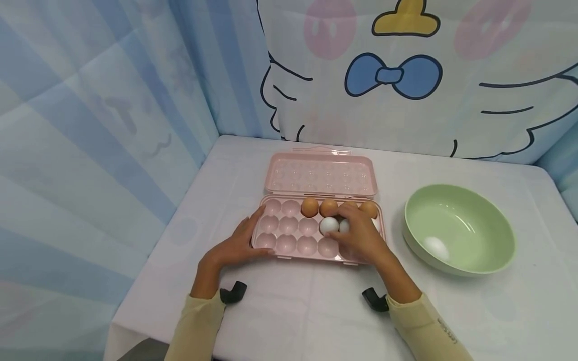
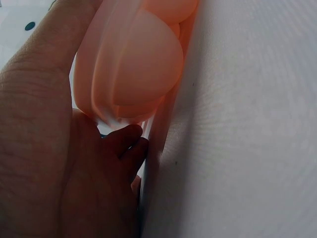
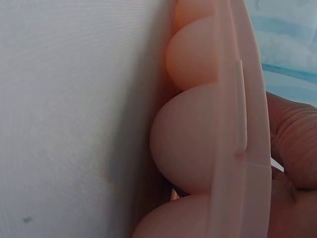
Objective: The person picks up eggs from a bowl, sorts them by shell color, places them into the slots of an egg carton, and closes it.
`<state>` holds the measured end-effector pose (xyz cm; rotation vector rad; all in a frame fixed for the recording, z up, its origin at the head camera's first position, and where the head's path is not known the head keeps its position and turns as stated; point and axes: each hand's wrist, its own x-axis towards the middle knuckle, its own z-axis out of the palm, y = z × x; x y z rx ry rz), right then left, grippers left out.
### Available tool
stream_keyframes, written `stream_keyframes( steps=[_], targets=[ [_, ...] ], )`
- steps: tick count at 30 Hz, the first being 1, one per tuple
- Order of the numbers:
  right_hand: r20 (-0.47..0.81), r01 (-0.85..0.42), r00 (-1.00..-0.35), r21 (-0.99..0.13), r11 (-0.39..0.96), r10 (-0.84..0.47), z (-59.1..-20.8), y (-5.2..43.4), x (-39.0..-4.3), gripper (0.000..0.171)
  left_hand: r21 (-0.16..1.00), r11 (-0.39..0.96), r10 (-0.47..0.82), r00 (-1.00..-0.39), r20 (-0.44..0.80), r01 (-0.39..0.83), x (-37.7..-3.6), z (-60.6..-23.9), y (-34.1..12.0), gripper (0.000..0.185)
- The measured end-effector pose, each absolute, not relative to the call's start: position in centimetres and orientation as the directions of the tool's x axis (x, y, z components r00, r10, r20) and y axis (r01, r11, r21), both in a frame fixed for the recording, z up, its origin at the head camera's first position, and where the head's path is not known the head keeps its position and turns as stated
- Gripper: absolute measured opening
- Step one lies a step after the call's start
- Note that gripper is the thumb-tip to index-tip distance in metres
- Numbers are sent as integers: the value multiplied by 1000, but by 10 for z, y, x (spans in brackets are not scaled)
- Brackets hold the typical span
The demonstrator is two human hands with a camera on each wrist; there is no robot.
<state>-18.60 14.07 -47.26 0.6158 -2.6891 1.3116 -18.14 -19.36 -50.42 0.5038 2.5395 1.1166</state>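
A pink egg tray (image 1: 289,225) lies open on the white table, its lid (image 1: 321,174) folded back. Several brown eggs (image 1: 309,206) fill the back row. One white egg (image 1: 329,225) sits in the middle row. Beside it, a second white egg (image 1: 344,226) is half covered by my right hand (image 1: 356,235), whose thumb and fingers curl round it. My left hand (image 1: 241,240) grips the tray's left end, thumb on the rim. In the left wrist view its fingers (image 2: 126,144) curl under the tray (image 2: 133,64). The right wrist view shows only the tray's underside (image 3: 193,139) and my fingers (image 3: 292,144).
A pale green bowl (image 1: 469,205) stands to the right of the tray with one white egg (image 1: 435,246) in it. Printed curtains close off the back and left of the table. The table's front edge runs near my sleeves.
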Motion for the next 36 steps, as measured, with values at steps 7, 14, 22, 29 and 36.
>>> stream_keyframes(
  steps=[7, 14, 22, 29, 36],
  targets=[
    [236, -382, -918, -737, 557, -318, -472, 142, -185, 44, 754, 630, 442, -884, -153, 185, -182, -505, -192, 121],
    [210, -366, -923, -735, 570, -321, -472, 142, -184, 45, 748, 642, 434, -884, -171, 170, -180, -506, -191, 121],
    [202, -361, -924, -742, 565, -324, -470, 141, -183, 43, 746, 643, 435, -883, -173, 171, -179, -506, -190, 120],
    [183, -320, -939, -775, 545, -291, -454, 151, -186, 35, 747, 636, 442, -885, -149, 192, -179, -504, -192, 120],
    [194, -271, -962, -771, 577, -193, -425, 173, -185, 40, 749, 634, 442, -885, -148, 192, -180, -503, -194, 120]
  ],
)
